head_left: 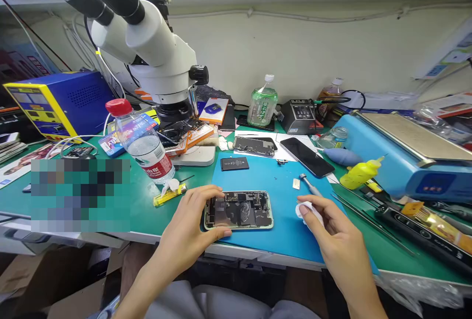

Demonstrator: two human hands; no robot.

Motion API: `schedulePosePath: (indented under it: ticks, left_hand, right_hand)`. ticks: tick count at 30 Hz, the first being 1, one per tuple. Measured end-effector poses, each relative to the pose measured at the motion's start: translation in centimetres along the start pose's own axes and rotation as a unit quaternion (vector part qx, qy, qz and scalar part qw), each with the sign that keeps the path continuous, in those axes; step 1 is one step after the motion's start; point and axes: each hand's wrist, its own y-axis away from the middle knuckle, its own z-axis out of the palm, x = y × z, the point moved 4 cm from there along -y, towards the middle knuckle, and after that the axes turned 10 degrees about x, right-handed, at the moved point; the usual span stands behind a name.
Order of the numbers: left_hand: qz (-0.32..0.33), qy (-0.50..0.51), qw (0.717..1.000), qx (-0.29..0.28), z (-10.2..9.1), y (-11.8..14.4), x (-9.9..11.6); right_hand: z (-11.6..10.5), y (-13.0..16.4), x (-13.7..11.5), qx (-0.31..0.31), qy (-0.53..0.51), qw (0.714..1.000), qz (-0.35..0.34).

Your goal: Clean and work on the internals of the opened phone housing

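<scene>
An opened smartphone (239, 211) lies on the blue mat (283, 240), its circuit boards and bare battery bay facing up. My left hand (191, 220) grips its left end, thumb on the near edge and fingers on the far edge. To the right of the phone, my right hand (335, 225) pinches a crumpled white tissue (308, 211) above the mat. A black phone battery (235, 163) lies behind the phone. Near my right hand are a screwdriver (310, 185) and a small pale metal plate (296, 183).
A microscope (158, 48) and a water bottle (143, 142) stand at left, near a yellow lighter (169, 195). Behind the mat lie a screen assembly (254, 146) and a black phone (307, 156). At right are tweezers (372, 223), a yellow squeeze bottle (360, 173) and a blue machine (391, 161).
</scene>
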Motion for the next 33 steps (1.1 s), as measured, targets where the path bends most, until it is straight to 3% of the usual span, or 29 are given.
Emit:
schedulePosePath:
  ticks: [8, 19, 33]
  left_hand:
    - [0.009, 0.003, 1.0, 0.001, 0.0, 0.0, 0.0]
    - [0.019, -0.062, 0.997, -0.047, 0.0, -0.2, 0.7]
    - [0.027, -0.106, 0.993, -0.053, 0.1, 0.0, 1.3]
  right_hand:
    - [0.1, -0.2, 0.2, -0.016, 0.015, 0.999, -0.042]
    - [0.5, -0.6, 1.3, -0.023, -0.001, 0.999, 0.03]
    - [0.4, -0.5, 0.8, -0.018, 0.021, 0.999, 0.02]
